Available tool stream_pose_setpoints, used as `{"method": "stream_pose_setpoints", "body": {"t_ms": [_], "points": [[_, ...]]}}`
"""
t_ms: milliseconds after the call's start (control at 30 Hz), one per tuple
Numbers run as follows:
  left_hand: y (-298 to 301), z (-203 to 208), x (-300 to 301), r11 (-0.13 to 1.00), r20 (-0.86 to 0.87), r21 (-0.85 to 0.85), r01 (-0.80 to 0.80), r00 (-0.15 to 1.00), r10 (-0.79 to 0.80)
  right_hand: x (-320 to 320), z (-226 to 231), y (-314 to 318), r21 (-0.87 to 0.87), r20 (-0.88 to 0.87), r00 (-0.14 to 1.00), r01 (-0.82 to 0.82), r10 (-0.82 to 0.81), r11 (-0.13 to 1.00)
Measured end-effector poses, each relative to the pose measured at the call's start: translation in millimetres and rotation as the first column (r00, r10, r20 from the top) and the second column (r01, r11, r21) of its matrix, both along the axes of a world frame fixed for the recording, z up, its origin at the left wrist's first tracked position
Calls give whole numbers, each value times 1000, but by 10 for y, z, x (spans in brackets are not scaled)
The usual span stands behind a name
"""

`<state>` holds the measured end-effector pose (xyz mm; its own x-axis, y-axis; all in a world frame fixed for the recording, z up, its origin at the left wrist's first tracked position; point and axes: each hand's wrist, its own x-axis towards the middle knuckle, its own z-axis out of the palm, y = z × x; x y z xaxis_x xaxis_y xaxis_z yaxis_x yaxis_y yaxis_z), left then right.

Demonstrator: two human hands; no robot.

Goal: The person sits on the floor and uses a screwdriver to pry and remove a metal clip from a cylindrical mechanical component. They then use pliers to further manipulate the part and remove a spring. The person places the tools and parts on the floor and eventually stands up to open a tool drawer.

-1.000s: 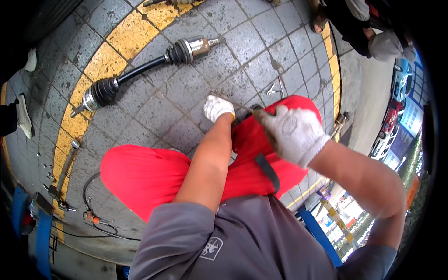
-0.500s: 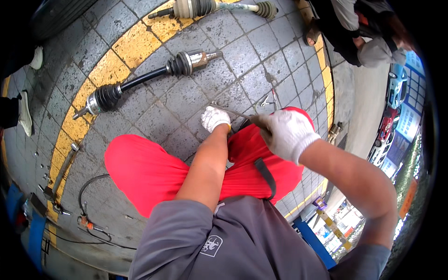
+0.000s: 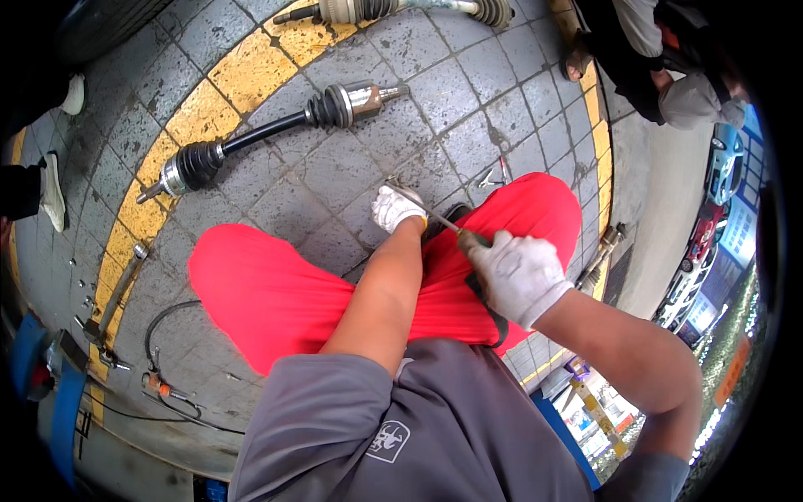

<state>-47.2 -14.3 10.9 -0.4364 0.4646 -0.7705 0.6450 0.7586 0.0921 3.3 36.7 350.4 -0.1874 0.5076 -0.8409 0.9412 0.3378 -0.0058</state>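
Your right hand (image 3: pixel 519 274), in a white glove, is closed around the dark handle of a screwdriver (image 3: pixel 435 219). Its thin metal shaft runs from this grip toward 10 o'clock and ends under your left hand (image 3: pixel 396 207). So the long axis of the tool goes from lower right to upper left, and the tip lies up and left from the grip, just above your red knees.

Your left hand, also gloved, is curled down on the paving at the tip; it seems to press a small part there, but I cannot tell what it holds (the glove hides it). This hand is the nearer one to the work point.

At 11 o'clock from the left hand lies a drive axle (image 3: pixel 268 130) with black rubber boots, on a yellow painted band (image 3: pixel 251 71). A second axle (image 3: pixel 393 8) is at 12 o'clock, at the top edge. At 4 o'clock, far at the rim, colourful signs (image 3: pixel 736 238) and parked cars (image 3: pixel 726 151) show small and blurred.
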Motion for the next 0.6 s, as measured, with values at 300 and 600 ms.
{"method": "stream_pose_setpoints", "body": {"t_ms": [300, 600], "points": [[-77, 83, -42, 986, 115, -57, 160, 982, -152, -66, 81, 150, -75, 61, 993, 108, -104, 991], [-265, -27, -53, 992, 24, 70, 102, 994, -104, 261, -59, -171, -17, -76, 852, 518, -517, 855]]}}
